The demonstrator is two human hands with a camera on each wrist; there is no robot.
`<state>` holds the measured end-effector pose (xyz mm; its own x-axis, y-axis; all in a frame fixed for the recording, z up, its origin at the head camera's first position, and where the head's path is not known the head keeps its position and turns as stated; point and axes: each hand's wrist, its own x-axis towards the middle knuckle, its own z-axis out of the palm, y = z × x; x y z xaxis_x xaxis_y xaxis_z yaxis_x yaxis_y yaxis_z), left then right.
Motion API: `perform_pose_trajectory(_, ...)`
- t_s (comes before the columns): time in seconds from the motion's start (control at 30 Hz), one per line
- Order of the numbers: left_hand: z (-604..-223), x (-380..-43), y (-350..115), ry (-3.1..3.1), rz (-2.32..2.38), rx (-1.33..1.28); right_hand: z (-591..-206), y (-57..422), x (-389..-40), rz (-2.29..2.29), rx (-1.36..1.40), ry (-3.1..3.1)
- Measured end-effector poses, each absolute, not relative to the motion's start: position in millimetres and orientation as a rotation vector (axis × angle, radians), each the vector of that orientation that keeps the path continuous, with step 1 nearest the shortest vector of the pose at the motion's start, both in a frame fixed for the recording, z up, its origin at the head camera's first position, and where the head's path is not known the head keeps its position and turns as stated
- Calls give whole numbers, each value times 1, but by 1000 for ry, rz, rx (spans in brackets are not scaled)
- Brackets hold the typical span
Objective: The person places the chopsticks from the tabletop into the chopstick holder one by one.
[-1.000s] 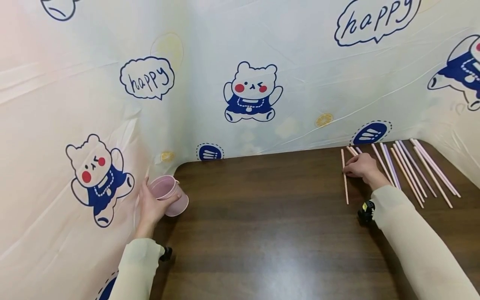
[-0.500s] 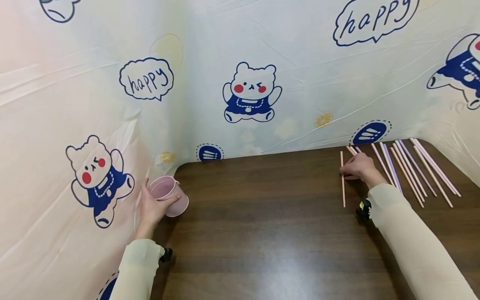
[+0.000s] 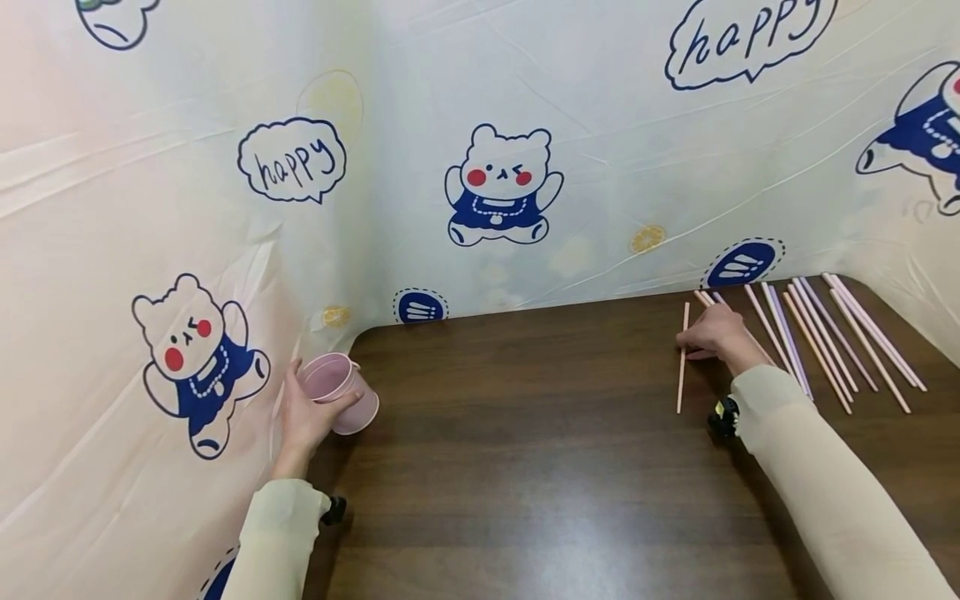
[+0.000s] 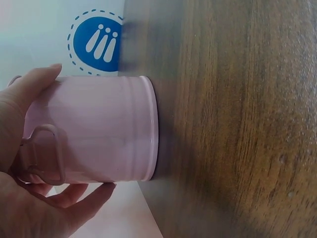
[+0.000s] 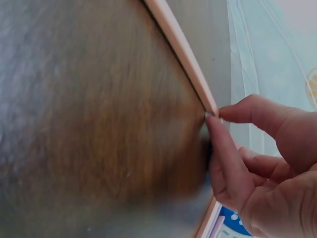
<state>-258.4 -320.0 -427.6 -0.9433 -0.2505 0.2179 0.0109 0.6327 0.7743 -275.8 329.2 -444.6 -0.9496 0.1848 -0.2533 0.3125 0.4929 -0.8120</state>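
Backing the brown table (image 3: 525,433) beneath the sticks (image 3: 818,352), pale bear-printed sheeting (image 3: 600,150)

A Screened-Off Indoor Booth

Sheeting (image 3: 592,108) printed with cartoon bears (image 3: 498,162), "happy" speech bubbles (image 3: 292,160) and orange slices (image 3: 648,240) rises along the left, back and right of a dark wood-grain table (image 3: 517,467), walling it in. It is creased and softly shiny, like thin plastic or coated cloth. Whether home, office or studio lies beyond, the views cannot tell.
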Motion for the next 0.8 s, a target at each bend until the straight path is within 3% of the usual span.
perform_pose_trajectory(0.5, -430, -257, -323, -2527, -1169, 145, -445, 319, -278, -1278, 463, 2755)
perform_pose_trajectory(0.8, -431, -257, -323, -2542, -1142, 150, -439, 321, -274, -1525, 521, 2544)
